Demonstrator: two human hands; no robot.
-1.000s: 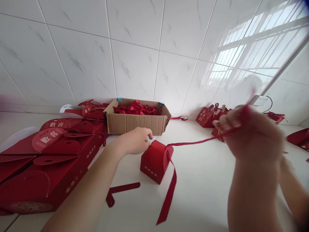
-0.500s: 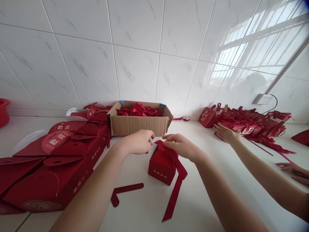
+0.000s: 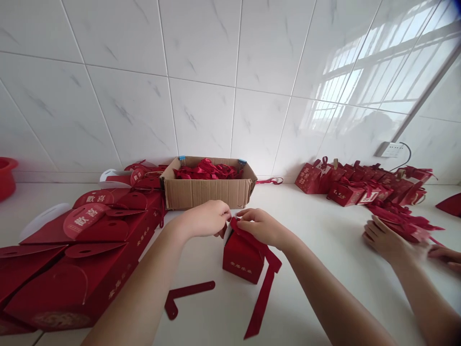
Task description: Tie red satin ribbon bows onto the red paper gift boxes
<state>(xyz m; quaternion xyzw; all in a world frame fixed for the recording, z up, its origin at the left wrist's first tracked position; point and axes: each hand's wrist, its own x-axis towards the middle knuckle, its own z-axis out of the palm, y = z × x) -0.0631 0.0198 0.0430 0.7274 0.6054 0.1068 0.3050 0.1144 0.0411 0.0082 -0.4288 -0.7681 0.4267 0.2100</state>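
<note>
A small red gift box [image 3: 243, 259] with gold lettering stands upright on the white counter before me. My left hand [image 3: 209, 218] is closed at its far upper left edge, fingertips pinching the top flap, though partly hidden. My right hand [image 3: 261, 226] presses and pinches a red ribbon [image 3: 264, 298] at the box's top. The ribbon's long tail runs down the right side onto the counter. Left of the box lies a dark red L-shaped strip [image 3: 190, 290], untouched.
Behind my hands, a cardboard box [image 3: 205, 193] holds red ribbons [image 3: 207, 169]. Larger red boxes [image 3: 68, 274] are stacked at the left. Finished-looking small boxes [image 3: 345, 192] line the wall at right. A co-worker's hands [image 3: 389, 240] hold another red box [image 3: 406, 228]. A socket strip [image 3: 389, 149] is on the wall.
My hands have drawn closer together at the box's top, and the white flap there shows less. The co-worker's hand has moved nearer, to a red box.
</note>
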